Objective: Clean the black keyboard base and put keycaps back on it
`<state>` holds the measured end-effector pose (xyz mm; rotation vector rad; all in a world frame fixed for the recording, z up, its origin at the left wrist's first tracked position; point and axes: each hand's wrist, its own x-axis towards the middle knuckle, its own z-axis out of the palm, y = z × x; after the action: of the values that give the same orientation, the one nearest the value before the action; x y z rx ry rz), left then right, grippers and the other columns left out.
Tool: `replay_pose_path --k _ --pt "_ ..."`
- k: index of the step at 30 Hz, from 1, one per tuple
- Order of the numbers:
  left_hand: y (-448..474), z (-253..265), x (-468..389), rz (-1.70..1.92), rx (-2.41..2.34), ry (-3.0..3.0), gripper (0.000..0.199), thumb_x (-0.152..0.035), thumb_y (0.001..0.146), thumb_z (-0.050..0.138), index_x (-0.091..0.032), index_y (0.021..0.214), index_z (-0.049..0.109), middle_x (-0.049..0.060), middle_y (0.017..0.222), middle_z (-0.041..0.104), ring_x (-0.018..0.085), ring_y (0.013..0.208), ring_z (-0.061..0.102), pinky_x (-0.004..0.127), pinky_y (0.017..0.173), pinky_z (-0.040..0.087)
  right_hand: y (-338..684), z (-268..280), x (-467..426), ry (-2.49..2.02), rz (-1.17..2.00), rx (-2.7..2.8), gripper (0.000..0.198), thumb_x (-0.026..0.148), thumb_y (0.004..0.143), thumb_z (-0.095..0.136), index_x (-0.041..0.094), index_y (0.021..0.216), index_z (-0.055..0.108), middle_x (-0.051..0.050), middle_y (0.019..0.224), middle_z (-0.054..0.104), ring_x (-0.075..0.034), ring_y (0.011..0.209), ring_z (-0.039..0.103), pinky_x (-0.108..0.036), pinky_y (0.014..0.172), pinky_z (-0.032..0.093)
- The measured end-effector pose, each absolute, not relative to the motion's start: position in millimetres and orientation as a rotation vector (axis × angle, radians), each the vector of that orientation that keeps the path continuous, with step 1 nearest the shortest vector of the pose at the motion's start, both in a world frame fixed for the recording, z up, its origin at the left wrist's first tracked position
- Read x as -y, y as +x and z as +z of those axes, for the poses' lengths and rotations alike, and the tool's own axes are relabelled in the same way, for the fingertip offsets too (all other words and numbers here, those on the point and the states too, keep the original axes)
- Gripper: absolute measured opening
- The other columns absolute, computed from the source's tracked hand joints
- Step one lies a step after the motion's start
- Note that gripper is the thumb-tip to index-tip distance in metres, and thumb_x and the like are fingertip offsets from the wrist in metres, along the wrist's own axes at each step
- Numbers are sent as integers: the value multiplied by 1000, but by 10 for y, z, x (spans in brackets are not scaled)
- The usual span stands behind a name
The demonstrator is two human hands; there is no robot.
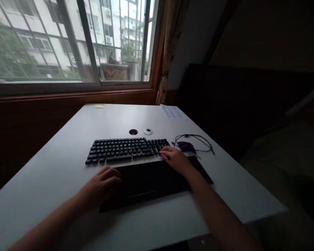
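Black panel is met at its left end by the curled left hand; keys beyond the panel are reached by the bunched right hand; grips cannot be told

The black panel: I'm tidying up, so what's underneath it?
White tabletop shows around the black panel; whatever lies directly beneath is covered. The left hand hides part of its left edge.

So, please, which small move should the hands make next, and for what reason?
Perhaps the right hand should pinch one of the black keys at their right end: its fingertips are at that end, though whether they hold anything is unclear. The left hand is at the left end of the black board, which could help steady it.
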<state>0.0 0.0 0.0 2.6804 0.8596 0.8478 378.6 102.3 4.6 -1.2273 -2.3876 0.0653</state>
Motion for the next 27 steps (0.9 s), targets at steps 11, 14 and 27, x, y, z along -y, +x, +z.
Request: replay_pose_path --k 11,14,27 --pt "-20 -62 -5 826 -897 2658 14 -14 104 54 -22 111 64 8 111 64 22 103 57 35 89 49 3816 -9 -1050 -1236 7 2363 28 15 97 62 23 119 75 -7 119 71 -21 104 70 -34 91 57" --pt "-18 -62 -5 845 -896 2662 15 -14 104 53 -22 111 64 8 111 64 22 102 57 35 88 50 3775 0 -1033 -1278 -51 2350 27 17 97 63 22 121 75 -9 115 68 -22 100 68 -34 87 57" --pt "-9 -34 -5 854 -895 2676 15 -14 103 55 -21 109 66 8 109 66 22 99 58 35 87 51 3631 43 -969 -1357 -74 2431 29 22 100 60 24 125 74 -7 111 63 -19 93 67 -31 81 55"
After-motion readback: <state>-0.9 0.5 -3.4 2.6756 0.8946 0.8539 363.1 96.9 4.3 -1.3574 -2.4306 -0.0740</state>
